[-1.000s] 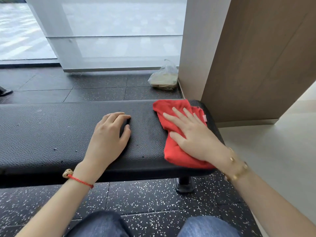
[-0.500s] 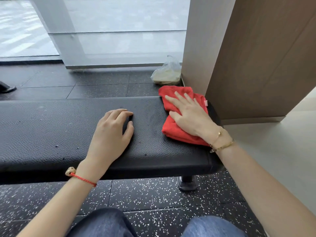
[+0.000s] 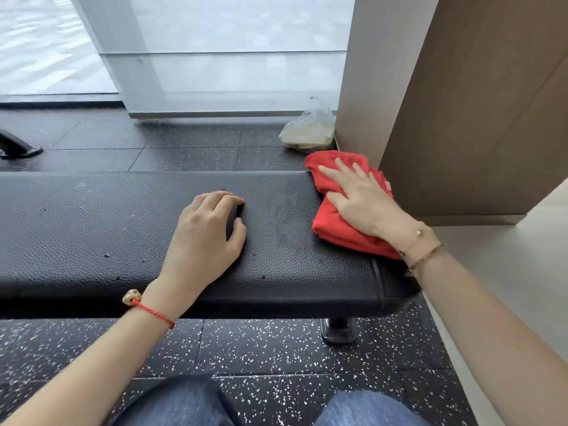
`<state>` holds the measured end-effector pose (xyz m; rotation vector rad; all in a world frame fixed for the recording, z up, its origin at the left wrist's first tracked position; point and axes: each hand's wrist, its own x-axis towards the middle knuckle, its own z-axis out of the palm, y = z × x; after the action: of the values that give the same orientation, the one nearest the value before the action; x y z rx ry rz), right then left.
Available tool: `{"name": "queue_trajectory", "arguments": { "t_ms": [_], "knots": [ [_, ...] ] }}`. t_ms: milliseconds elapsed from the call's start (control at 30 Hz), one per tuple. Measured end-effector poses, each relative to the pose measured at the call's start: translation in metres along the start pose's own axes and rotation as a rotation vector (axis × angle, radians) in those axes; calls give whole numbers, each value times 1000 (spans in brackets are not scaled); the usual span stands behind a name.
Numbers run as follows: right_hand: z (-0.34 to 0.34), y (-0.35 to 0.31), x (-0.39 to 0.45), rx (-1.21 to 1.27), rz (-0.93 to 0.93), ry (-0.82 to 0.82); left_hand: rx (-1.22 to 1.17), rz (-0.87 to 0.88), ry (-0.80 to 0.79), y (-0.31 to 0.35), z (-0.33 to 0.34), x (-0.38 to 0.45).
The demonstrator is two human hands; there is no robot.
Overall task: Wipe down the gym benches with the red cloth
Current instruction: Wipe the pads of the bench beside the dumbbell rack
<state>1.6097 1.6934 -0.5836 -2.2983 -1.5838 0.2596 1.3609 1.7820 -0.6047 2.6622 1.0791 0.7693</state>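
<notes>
Basically, my right hand lay flat on the bunched red cloth, fingers straight and spread, pressing it down rather than pinching it, so an open grip. My left hand rested on the black pebbled-vinyl padded surface near its middle, fingers loosely curled with tips on the vinyl, holding nothing, bracing only.

Change over the last second: the cloth went from the near edge at the right end of the surface up to the far right corner. It then sat there with its top edge overhanging the far side, just beside the brown wood-grain wall panel. The left hand kept the same spot throughout.

My read: one front-to-back stroke across the right end was about finished. That strip looked covered. The long stretch to the left of my left hand looked unwiped, with a few small dark specks visible on it. So the task seemed early on. The next pass probably needed the cloth pulled back and shifted left, and the left hand would have to clear out of the way.

A clear plastic bag sat on the speckled rubber floor beyond the corner, apart from the cloth.
</notes>
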Motion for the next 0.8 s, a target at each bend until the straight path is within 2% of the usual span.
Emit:
{"name": "queue_trajectory", "arguments": {
  "t_ms": [167,333,467,600,800],
  "knots": [
    [17,-38,-1,13,-172,-42,-5,-5,5,-1,0,-1],
    [12,-23,-39,9,-324,-49,-2,-25,-8,0,-1,-2],
    [1,-2,-37,22,-276,-78,12,-47,-30,3,-4,-2],
    [7,-19,10,3,-189,-76,14,-60,-23,4,-4,-2],
    [31,-74,25,26,-320,-107,-9,-73,36,3,-10,-3]
  ]
}}
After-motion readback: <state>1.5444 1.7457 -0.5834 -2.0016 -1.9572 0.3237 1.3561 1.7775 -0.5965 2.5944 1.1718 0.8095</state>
